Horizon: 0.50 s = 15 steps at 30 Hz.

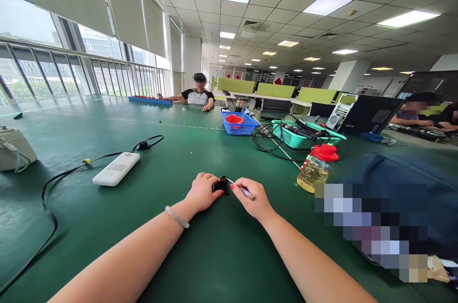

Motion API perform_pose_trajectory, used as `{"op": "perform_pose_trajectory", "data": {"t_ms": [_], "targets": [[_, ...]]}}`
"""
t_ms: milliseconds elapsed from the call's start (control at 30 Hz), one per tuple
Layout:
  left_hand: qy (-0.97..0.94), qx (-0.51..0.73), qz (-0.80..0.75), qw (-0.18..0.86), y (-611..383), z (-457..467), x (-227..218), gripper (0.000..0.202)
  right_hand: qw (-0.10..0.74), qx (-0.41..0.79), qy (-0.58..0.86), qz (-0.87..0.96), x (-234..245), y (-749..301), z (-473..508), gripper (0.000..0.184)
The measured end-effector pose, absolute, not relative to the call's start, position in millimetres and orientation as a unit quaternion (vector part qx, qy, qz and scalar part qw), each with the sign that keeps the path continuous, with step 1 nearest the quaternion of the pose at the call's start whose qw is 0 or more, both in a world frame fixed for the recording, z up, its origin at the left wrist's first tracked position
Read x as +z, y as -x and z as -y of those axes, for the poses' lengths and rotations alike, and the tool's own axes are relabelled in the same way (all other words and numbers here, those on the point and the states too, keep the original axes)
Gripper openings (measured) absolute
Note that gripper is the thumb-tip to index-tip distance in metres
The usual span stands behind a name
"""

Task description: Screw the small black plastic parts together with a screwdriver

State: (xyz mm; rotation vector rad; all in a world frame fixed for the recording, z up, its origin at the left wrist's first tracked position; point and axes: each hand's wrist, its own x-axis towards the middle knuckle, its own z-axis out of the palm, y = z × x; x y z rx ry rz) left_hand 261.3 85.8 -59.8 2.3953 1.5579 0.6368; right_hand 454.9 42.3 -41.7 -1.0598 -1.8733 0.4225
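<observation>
My left hand (203,191) rests on the green table with its fingers closed on a small black device (222,185), whose exact kind I cannot make out. A pale bangle (177,217) circles the left wrist. Pinched in my right hand (253,200) is a slim screwdriver (246,192), its shaft pointing left. The screwdriver's tip meets the upper part of the black device. Fingers of the left hand hide part of that device.
Left of my hands lie a white power bank (117,169) and a black strap (53,183). To the right stand a red-lidded bottle (315,169), a teal basket (296,140) of cables, and a dark blue bag (390,174). Farther back are a blue basket (245,127) and a seated person (198,98).
</observation>
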Motion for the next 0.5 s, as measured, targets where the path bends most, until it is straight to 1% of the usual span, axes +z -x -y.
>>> {"op": "perform_pose_trajectory", "data": {"t_ms": [100, 200, 367, 500], "targets": [[-0.813, 0.217, -0.53, 0.105, -261, -86, -60, 0.034, 0.447, 0.19, 0.447, 0.751, -46, -455, -47, 0.021], [-0.816, 0.215, -0.527, 0.102, -262, -86, -60, 0.034, 0.463, 0.222, 0.465, 0.722, -49, -455, -51, 0.016], [-0.822, 0.207, -0.521, 0.101, -262, -86, -59, 0.035, 0.481, 0.274, 0.478, 0.682, -50, -455, -54, 0.029], [-0.821, 0.212, -0.519, 0.108, -262, -84, -57, 0.042, 0.513, 0.276, 0.493, 0.646, -50, -457, -57, 0.036]]}}
